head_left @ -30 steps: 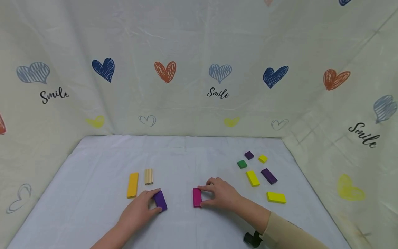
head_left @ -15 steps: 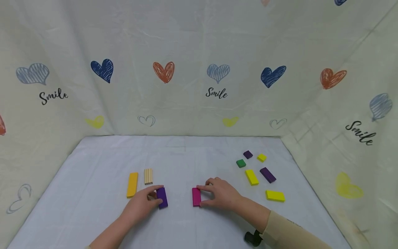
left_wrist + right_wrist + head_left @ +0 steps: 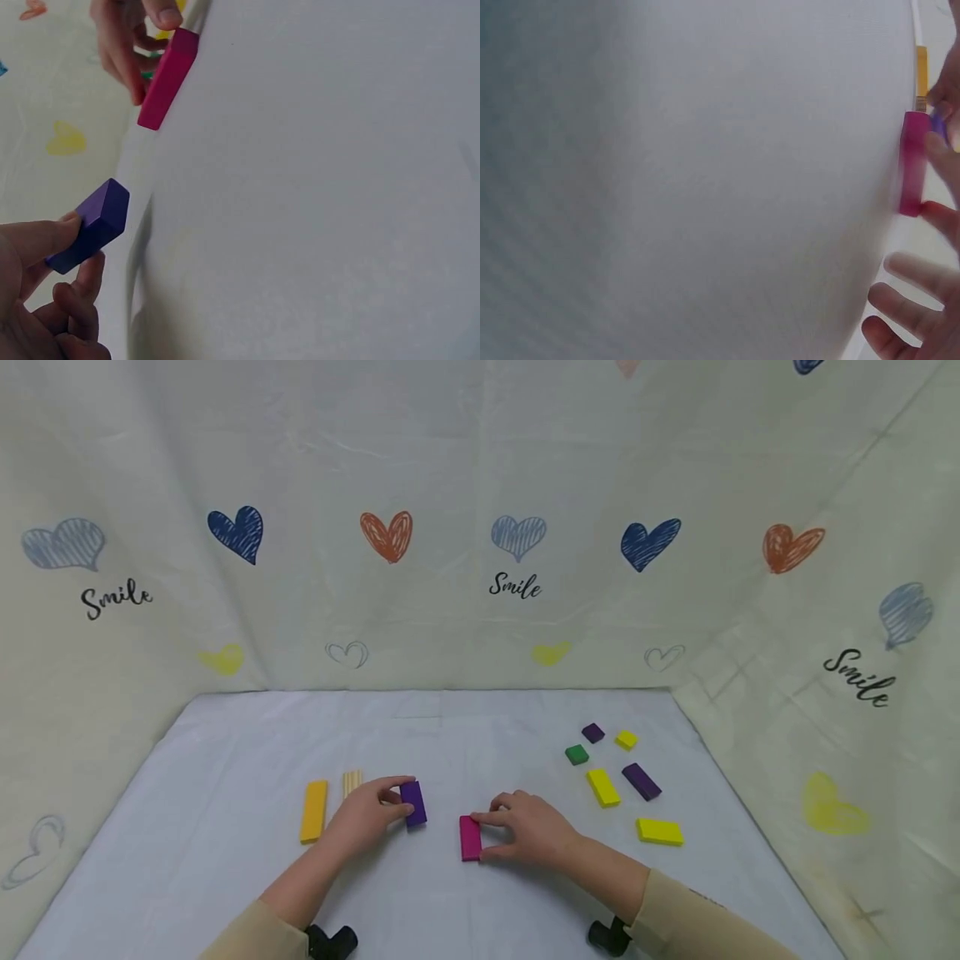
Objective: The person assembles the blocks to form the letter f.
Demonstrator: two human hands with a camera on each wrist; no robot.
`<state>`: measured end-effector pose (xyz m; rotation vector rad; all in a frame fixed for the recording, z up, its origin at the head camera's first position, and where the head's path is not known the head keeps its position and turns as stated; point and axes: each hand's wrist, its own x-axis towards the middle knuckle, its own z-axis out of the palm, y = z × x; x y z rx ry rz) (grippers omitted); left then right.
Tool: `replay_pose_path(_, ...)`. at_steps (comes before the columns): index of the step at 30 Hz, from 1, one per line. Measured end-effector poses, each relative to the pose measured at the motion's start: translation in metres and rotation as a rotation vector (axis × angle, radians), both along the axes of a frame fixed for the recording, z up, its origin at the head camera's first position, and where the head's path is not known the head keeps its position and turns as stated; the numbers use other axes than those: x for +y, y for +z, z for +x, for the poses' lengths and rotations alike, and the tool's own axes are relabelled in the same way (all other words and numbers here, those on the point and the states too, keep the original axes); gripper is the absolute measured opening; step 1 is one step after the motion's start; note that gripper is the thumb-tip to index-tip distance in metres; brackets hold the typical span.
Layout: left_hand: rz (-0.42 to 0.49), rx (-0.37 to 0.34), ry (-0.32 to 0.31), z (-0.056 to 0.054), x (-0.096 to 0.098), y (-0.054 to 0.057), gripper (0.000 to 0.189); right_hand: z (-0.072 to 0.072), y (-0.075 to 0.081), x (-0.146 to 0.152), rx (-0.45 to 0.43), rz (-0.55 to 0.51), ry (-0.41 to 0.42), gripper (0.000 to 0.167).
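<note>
My left hand (image 3: pixel 366 817) pinches a purple block (image 3: pixel 414 803) between thumb and fingers. In the left wrist view this purple block (image 3: pixel 94 225) is tilted and appears raised above the white cloth. To its right and nearer, my right hand (image 3: pixel 534 832) holds a pink block (image 3: pixel 470 839) by its two short ends, index finger at the far one and thumb at the near one. The right wrist view shows the pink block (image 3: pixel 913 165) at its right edge, the other fingers spread apart. A gap separates the two blocks.
An orange block (image 3: pixel 314 812) and a striped wooden block (image 3: pixel 352 782), partly covered by my left hand, lie at left. Several blocks lie at right, including green (image 3: pixel 577 754), dark purple (image 3: pixel 641 782) and yellow (image 3: pixel 660 832) ones. A printed curtain (image 3: pixel 450 610) stands behind.
My left hand has moved right and away from me, carrying the purple block upright off its earlier spot. The right hand and pink block stay almost still. The head view has shifted slightly.
</note>
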<state>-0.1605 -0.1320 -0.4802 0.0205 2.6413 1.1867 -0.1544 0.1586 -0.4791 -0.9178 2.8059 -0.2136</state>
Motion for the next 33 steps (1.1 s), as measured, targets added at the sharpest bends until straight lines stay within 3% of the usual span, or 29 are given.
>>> replay_pose_path(12, 0.047, -0.004, -0.043, -0.029, 0.037, 0.001, 0.044, 0.001, 0.002, -0.004, 0.004, 0.006, 0.014, 0.056)
replay_pose_path(19, 0.066, 0.009, -0.114, -0.041, 0.053, -0.002, 0.043, 0.001, 0.001, -0.004, 0.019, 0.008, 0.024, 0.055)
replay_pose_path(33, 0.076, 0.012, -0.209, -0.042, 0.070, -0.010, 0.043, 0.001, 0.003, -0.003, 0.028, 0.019, 0.024, 0.054)
